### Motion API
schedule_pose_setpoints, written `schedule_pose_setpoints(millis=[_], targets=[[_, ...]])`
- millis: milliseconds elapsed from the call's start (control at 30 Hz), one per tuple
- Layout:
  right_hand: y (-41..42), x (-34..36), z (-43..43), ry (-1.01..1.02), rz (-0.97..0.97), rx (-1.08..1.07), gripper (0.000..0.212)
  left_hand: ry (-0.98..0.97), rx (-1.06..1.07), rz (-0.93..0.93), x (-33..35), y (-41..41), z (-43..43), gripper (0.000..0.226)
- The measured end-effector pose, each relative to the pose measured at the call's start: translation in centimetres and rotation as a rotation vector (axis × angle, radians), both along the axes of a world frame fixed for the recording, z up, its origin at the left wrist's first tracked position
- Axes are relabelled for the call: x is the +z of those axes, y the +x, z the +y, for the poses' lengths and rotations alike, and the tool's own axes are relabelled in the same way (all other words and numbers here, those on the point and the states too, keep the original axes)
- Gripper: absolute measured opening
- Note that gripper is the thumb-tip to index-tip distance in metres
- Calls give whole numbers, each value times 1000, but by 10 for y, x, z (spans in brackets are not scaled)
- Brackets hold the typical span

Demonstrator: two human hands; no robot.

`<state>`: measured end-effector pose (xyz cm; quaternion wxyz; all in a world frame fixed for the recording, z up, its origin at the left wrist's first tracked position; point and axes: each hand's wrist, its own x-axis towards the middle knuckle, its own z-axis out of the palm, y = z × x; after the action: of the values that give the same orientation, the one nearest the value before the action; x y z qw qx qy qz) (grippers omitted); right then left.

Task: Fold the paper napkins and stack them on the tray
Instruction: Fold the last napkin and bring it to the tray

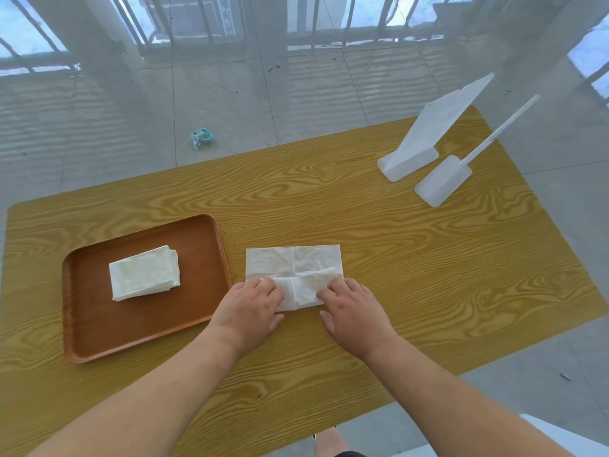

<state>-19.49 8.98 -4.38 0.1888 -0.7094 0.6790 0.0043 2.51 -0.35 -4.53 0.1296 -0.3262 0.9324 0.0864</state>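
Observation:
A white paper napkin (293, 263) lies spread on the wooden table (395, 258), creased into quarters, just right of the tray. My left hand (252, 306) holds its near left edge and my right hand (354, 311) holds its near right edge, fingers curled onto the paper, which is lifted slightly along the near side. The brown rectangular tray (95, 328) sits at the left and carries a stack of folded white napkins (145, 273) near its middle.
Two white plastic stands (408, 163) (443, 181) sit at the table's far right corner. A crumpled blue-green wrapper (201, 137) lies on the tiled floor beyond the table. A sheer curtain hangs behind.

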Motion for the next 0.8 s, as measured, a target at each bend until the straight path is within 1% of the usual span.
schedule_pose_setpoints(millis=[100, 133, 233, 300, 333, 367, 433, 467, 500, 533, 567, 600, 633, 700, 767, 800], targets=[[5, 1, 0, -20, 22, 24, 8, -61, -79, -23, 1, -3, -2, 42], [6, 0, 1, -22, 25, 30, 6, -59, -93, -14, 0, -4, -2, 44], [7, -1, 2, -35, 23, 37, 9, 21, -91, 18, 0, -6, 1, 60], [7, 1, 1, -46, -26, 23, 11, 63, -78, 28, 0, -9, 4, 72], [8, 3, 1, -40, -60, 7, 12, 74, -70, 46, 2, -10, 5, 75], [8, 6, 1, -34, -92, -12, 12, 80, -65, 63, 5, -11, 5, 73], [6, 11, 2, -19, -128, -36, 14, 64, -76, 103, 9, -11, 6, 58], [5, 12, 3, -1, -130, -31, 21, 48, -82, 122, 11, -11, 6, 46], [4, 12, 3, 25, -121, -9, 33, 35, -79, 141, 11, -10, 6, 35], [4, 12, 3, 50, -106, 15, 44, 35, -68, 167, 10, -10, 6, 26], [4, 11, 1, 78, -89, 31, 51, 47, -50, 190, 9, -10, 6, 20], [5, 11, -1, 98, -74, 39, 50, 73, -29, 203, 9, -10, 6, 17], [6, 12, -3, 104, -64, 38, 41, 108, -8, 202, 9, -10, 5, 21], [8, 14, -9, 79, -58, -3, 22, 183, 43, 164, 11, -12, 0, 35], [9, 18, -14, 50, -86, -81, 18, 227, 121, 172, 14, -13, -5, 41], [9, 19, -17, 28, -113, -129, 17, 219, 163, 197, 15, -13, -8, 39]])
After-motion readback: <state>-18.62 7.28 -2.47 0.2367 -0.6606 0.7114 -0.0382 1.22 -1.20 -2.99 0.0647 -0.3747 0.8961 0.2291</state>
